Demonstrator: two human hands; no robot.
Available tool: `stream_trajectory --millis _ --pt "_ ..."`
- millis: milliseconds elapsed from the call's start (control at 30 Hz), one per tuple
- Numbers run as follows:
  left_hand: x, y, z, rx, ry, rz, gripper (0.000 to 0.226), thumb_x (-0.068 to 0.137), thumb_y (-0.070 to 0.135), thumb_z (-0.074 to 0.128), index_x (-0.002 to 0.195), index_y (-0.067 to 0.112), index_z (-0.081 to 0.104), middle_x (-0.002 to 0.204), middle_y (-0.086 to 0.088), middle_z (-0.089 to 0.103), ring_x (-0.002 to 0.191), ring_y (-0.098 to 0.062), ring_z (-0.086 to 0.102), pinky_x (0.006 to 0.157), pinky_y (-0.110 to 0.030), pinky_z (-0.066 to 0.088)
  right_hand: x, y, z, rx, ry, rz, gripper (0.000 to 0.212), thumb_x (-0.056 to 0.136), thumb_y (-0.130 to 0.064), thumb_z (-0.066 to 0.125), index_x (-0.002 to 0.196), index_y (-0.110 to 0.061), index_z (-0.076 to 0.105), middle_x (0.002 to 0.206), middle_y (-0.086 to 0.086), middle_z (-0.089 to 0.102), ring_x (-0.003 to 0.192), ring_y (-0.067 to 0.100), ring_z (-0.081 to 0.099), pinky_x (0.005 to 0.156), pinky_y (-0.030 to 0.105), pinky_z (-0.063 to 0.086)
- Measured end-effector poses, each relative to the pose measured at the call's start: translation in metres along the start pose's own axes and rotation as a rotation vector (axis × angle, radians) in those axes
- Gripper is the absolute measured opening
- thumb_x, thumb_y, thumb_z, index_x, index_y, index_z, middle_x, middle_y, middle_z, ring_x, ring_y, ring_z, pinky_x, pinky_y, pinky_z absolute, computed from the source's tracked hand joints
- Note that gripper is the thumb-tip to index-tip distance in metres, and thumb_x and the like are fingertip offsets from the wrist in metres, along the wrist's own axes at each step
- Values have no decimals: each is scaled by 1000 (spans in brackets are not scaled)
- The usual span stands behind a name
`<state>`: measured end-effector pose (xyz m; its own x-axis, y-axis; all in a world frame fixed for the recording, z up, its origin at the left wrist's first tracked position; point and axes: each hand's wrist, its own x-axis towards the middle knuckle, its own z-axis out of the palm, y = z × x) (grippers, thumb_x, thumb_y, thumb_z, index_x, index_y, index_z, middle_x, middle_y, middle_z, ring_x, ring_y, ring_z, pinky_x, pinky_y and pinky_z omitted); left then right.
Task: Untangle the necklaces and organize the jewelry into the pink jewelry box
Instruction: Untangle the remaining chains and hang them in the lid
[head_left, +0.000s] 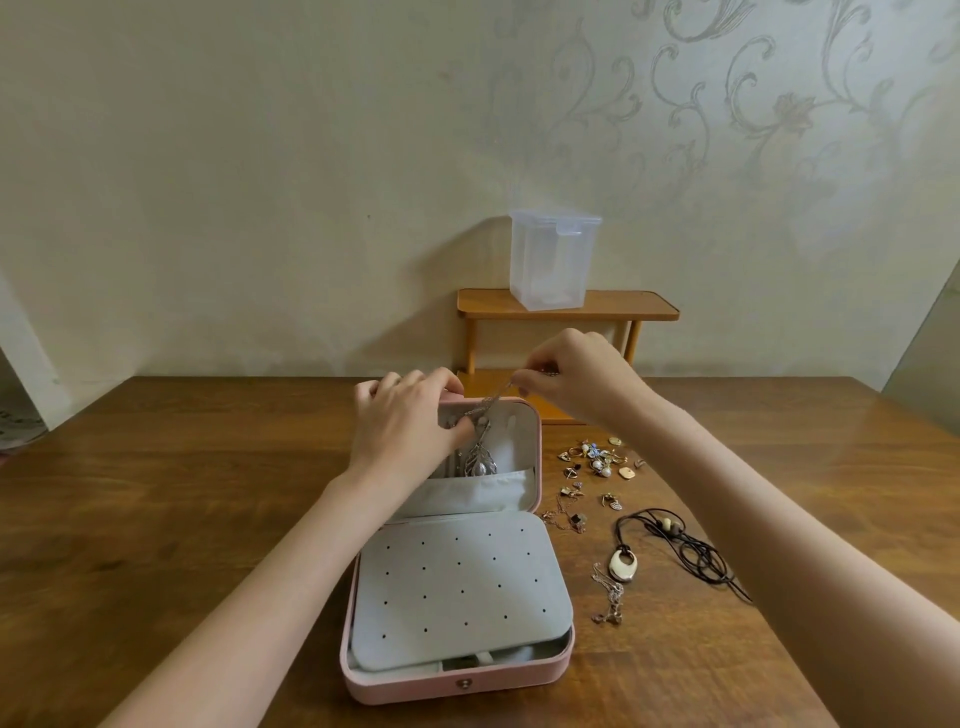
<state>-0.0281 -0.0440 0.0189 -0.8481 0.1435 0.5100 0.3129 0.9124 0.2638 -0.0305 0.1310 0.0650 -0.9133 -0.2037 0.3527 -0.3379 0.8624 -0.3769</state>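
Both hands (410, 415) (571, 379) pinching silver chain (493, 401) taut, slanting frame-centre; leaf pendant (479, 460) hanging below left fingers (457, 434), inside pink box lid (519, 431).

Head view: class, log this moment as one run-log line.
left hand at lid hooks | right hand pinching chain | silver necklace in pink jewelry box lid | earrings on table

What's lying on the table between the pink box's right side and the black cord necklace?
Head view: thin chain necklaces and a few small gold earrings lie between the pink jewelry box and the black cord necklace.
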Motion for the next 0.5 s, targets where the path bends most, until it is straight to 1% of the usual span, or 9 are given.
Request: stream_trajectory --millis 100,167,233,267,300,367,433,500 --pt "1 -1 2 -6 -7 -1 32 88 50 53 110 28 58 109 9 62 105 -16 49 92 -33 23 -3 8 -6 11 40 12 25 92 -26 57 76 -13 71 57 -3 54 49 8 40 50 23 32" --pt "2 -1 2 -11 -39 -13 40 87 57 42 109 28 58 108 9 61 106 -16 48 94 -33 22 -4 6 -15 88 51 -12 25 93 -22 56 78 -9 71 54 -5 50 46 6 38 46 13 29" --pt "2 1 0 -34 -81 -32 50 83 57 28 110 27 58 108 6 61 103 -17 47 96 -35 22 -4 -1 -24 183 64 -67 26 94 -18 54 79 -5 70 50 -9 44 40 4 38 43 12 29" --pt "3 1 0 -47 -99 -42 47 87 53 26 111 27 57 108 5 60 100 -16 45 95 -35 22 -5 -5 -27 230 70 -96 27 95 -18 53 80 -3 70 48 -10 41 39 4 37 42 12 28" --pt "5 1 -1 -46 -118 -49 40 92 49 28 113 28 56 109 4 60 97 -15 42 93 -35 22 -5 -9 -29 277 68 -124 28 95 -18 53 81 -1 70 47 -10 40 39 4 36 42 12 27" --pt "8 -1 -3 -17 -157 -42 28 95 40 36 116 33 53 109 5 60 98 -15 42 87 -33 22 -6 -15 -31 363 50 -165 29 96 -18 51 85 1 70 49 -8 40 40 4 34 44 13 25" --pt "9 -1 -4 5 -193 -15 27 93 36 42 117 39 51 109 11 61 104 -16 45 83 -31 20 -4 -19 -30 395 38 -183 30 97 -19 50 87 1 69 52 -5 41 43 4 32 46 15 24" --pt "7 -1 -6 -8 -210 -5 26 91 35 45 116 43 51 111 16 62 106 -17 45 83 -31 20 -2 -20 -29 363 31 -191 28 96 -20 51 85 -2 70 53 -4 42 43 4 31 46 15 23"
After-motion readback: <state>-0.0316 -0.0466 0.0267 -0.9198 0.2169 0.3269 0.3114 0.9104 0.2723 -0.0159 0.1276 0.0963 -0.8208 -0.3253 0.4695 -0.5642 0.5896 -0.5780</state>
